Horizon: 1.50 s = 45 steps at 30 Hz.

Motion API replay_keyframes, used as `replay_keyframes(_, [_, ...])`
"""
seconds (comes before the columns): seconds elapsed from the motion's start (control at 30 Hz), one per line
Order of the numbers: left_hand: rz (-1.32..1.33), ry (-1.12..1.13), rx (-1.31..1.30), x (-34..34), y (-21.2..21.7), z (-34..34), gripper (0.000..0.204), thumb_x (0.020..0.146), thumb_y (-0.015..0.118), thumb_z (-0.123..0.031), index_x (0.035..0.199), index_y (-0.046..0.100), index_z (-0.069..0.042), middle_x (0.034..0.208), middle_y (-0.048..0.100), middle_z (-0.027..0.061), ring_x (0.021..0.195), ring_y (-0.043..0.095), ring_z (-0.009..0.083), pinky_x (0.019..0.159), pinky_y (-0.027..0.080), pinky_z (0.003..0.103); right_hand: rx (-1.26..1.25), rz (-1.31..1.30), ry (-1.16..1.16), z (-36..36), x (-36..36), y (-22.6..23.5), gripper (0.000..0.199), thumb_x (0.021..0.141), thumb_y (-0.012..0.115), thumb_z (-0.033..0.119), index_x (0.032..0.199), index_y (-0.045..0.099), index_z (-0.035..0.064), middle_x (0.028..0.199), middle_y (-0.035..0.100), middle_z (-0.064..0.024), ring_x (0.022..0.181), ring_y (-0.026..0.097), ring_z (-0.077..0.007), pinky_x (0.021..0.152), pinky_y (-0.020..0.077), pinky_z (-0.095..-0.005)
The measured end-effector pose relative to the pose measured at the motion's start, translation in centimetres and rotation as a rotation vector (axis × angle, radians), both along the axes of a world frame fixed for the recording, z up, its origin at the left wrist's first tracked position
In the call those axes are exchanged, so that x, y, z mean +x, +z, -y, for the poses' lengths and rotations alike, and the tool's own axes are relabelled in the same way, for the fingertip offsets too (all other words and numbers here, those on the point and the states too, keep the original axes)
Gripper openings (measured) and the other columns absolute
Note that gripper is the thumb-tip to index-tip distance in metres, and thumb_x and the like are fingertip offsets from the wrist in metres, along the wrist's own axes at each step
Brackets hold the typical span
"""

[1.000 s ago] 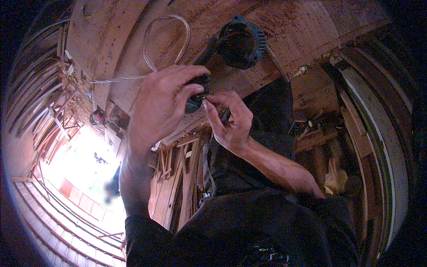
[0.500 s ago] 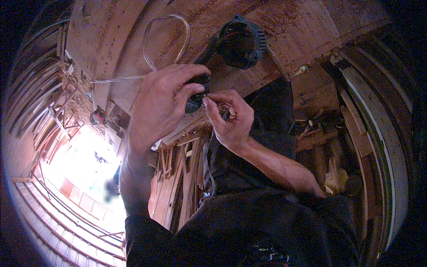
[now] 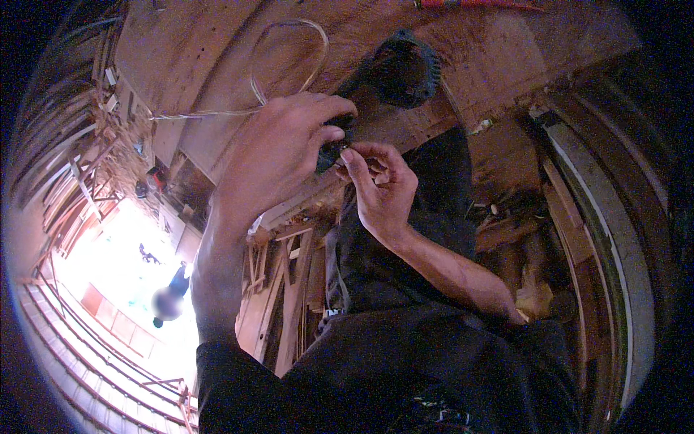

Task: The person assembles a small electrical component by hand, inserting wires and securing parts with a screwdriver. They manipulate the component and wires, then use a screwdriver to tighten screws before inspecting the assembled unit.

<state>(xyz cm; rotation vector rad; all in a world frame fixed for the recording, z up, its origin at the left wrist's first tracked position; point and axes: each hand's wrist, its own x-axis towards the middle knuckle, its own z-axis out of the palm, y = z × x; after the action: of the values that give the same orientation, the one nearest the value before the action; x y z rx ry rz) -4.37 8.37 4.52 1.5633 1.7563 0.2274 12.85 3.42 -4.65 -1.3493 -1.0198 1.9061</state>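
Both hands raised against a wooden ceiling panel (image 3: 217, 65): the left hand (image 3: 278, 155) closes around a small dark fitting (image 3: 334, 148), the right hand (image 3: 379, 192) pinches at the same fitting with its fingertips, just below a dark round box (image 3: 401, 69) and a looped pale wire (image 3: 289, 58).

The left hand (image 3: 278, 155) grips a plug (image 3: 331, 148) left of the right hand (image 3: 382, 189).

A rough brown wooden bench (image 3: 217, 65) carries a looped pale cable (image 3: 289, 43) and a round dark tool (image 3: 405, 69).
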Motion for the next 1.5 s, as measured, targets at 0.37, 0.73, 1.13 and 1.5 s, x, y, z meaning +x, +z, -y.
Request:
replay_keyframes(0.37, [0.0, -0.008, -0.013, -0.3, -0.2, 0.7, 0.026, 0.087, 0.066, -0.009, 0.112, 0.068, -0.001, 0.107, 0.069, 0.0195, 0.104, 0.064, 0.0398, 0.093, 0.049, 0.047, -0.079, -0.054, 0.018, -0.1, 0.2, 1.0, 0.017, 0.097, 0.067, 0.007, 0.109, 0.062, -0.0039, 0.093, 0.07, -0.0083, 0.081, 0.069, -0.0136, 0.07, 0.0576, -0.0262])
replay_keyframes(0.73, [0.018, -0.022, -0.06, -0.1, 0.4, 0.5, 0.027, 0.085, 0.067, -0.008, 0.112, 0.069, -0.002, 0.106, 0.069, 0.0191, 0.104, 0.064, 0.0398, 0.091, 0.05, 0.049, 0.739, 0.515, 0.002, -12.0, 8.5, 1.5, 0.018, 0.096, 0.066, 0.016, 0.105, 0.066, 0.0017, 0.096, 0.071, -0.0115, 0.086, 0.069, -0.0224, 0.077, 0.0545, -0.0335])
replay_keyframes(1.13, [0.008, -0.106, -0.029, -1.6, -1.2, 1.6, 0.03, 0.088, 0.065, -0.016, 0.114, 0.066, -0.002, 0.115, 0.066, 0.0195, 0.112, 0.06, 0.0401, 0.099, 0.048, 0.048, 1.777, 0.767, 0.607, -30.7, -3.3, 0.9, 0.042, 0.083, 0.076, 0.02, 0.122, 0.064, 0.0122, 0.115, 0.067, -0.0108, 0.107, 0.061, -0.0365, 0.103, 0.0435, -0.0456])
replay_keyframes(1.5, [-0.001, -0.077, 0.15, -2.0, -3.4, 4.3, 0.024, 0.081, 0.067, -0.007, 0.105, 0.068, -0.004, 0.101, 0.069, 0.0218, 0.098, 0.066, 0.0423, 0.085, 0.053, 0.053, 1.422, 0.561, 0.452, -23.9, -0.4, 12.7, 0.059, 0.083, 0.081, 0.015, 0.132, 0.05, 0.0049, 0.121, 0.063, -0.015, 0.103, 0.065, -0.03, 0.091, 0.0533, -0.0398])
